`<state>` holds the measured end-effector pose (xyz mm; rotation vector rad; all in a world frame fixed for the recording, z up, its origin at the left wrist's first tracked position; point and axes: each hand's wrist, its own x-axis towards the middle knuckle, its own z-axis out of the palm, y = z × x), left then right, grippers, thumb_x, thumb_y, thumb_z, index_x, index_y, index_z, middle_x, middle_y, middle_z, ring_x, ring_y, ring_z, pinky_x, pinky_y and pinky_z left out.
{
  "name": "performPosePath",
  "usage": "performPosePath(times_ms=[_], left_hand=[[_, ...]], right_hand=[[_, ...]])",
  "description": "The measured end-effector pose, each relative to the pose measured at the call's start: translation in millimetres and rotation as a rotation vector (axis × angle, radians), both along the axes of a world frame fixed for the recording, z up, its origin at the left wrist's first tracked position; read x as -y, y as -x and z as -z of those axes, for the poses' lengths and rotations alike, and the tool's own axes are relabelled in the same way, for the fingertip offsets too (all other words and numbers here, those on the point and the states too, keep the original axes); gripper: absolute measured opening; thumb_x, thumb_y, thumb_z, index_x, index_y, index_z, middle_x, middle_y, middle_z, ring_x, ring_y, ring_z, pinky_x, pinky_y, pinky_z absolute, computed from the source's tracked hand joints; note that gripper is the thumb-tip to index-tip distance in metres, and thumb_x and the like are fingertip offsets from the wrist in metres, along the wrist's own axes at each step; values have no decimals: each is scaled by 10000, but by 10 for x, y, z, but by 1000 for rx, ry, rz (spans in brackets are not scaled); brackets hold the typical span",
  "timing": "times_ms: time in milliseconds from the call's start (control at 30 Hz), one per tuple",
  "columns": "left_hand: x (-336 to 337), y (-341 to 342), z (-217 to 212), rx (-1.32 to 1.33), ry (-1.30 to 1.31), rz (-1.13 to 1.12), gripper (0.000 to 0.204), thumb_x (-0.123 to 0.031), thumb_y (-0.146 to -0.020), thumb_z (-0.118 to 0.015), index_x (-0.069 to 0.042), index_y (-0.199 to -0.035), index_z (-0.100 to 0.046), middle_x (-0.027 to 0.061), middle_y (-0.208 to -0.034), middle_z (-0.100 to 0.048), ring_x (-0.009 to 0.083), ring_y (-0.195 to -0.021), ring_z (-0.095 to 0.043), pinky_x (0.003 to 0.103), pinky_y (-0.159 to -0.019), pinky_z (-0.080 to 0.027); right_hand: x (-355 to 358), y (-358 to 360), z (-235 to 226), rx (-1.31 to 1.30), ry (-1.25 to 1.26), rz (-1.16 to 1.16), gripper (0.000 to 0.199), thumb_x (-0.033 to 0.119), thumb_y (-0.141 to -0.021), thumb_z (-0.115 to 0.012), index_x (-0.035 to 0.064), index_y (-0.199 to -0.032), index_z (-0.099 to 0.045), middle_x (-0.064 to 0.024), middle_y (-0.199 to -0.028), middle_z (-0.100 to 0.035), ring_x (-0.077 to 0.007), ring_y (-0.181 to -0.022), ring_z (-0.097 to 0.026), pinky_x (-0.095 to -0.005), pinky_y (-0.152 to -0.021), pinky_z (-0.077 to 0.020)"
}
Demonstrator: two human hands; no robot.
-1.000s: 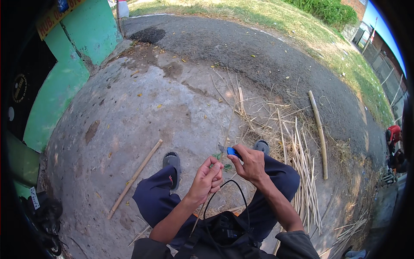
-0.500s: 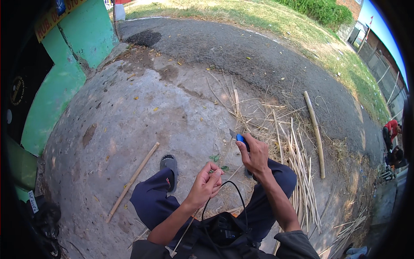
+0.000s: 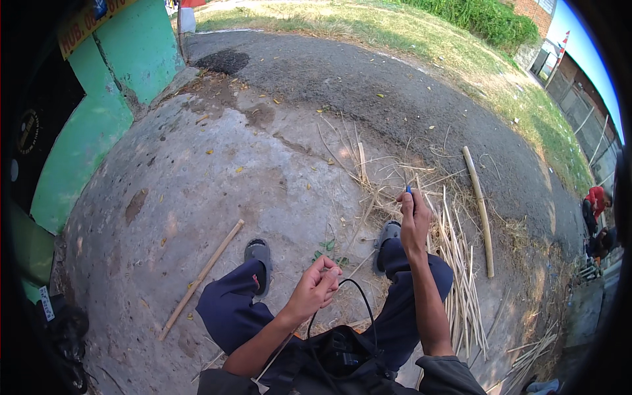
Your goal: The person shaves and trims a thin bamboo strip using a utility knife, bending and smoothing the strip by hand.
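Note:
My left hand is closed in a pinch in front of my lap, on a thin bamboo strip that runs back beneath the forearm. A narrow end seems to stick out past the fingers toward the right foot. My right hand is wrapped round a blue utility knife, held out ahead above the right foot. Mostly the tip of its blue handle shows; the blade is hard to make out. A black cord loops up between my arms.
Split bamboo strips lie in a heap beside my right leg, with shavings farther ahead. A bamboo pole rests beyond the heap; another bamboo stick lies left. A green wall stands left. A person in red is far right.
My right hand has moved forward and to the right, away from the left hand, and the knife has turned. My right foot has come into fuller view. The left hand has barely moved.

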<state>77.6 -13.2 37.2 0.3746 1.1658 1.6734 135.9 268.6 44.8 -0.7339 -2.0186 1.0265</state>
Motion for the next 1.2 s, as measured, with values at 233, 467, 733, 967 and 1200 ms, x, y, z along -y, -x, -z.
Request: performPosePath(times_ms=[233,467,733,967,1200], left_hand=[[-36,97,33,76,-40,-121,105,-199,-1169,-502,-94,-1162,-515,-49,-736,-388,29,-538,-278,229,-457,-226],[-116,82,-2,58,-48,-140,111,-212,-1172,-495,-102,-1176,-510,-52,-735,-360,31,-541,-269,231,-460,-218],[-169,77,-6,67,-54,-128,127,-225,-1180,-477,-103,-1181,-512,-57,-714,-342,28,-521,-258,236,-453,-217],[-182,57,-31,11,-76,-142,135,-237,-1176,-493,-105,-1173,-518,-63,-688,-357,19,-488,-240,236,-431,-215],[-209,14,-23,-78,-51,-189,139,-240,-1175,-498,-103,-1168,-521,-65,-679,-371,9,-477,-250,230,-423,-223]], right_hand=[[468,-19,100,153,-282,-485,308,350,-1041,-645,43,-1038,-667,-153,-737,-640,-345,-643,-667,-438,-598,-474],[612,-12,192,144,-293,-630,295,363,-1014,-703,72,-1044,-676,-145,-780,-677,-379,-674,-678,-459,-598,-484],[606,-54,132,188,-278,-693,297,366,-1021,-697,72,-1018,-656,-155,-780,-669,-396,-683,-676,-463,-596,-485],[625,-54,120,174,-286,-647,289,359,-1026,-696,73,-1021,-650,-152,-777,-669,-398,-677,-678,-465,-579,-481],[641,-38,167,149,-353,-600,284,351,-1022,-705,73,-1008,-651,-149,-743,-658,-382,-652,-676,-464,-563,-473]])
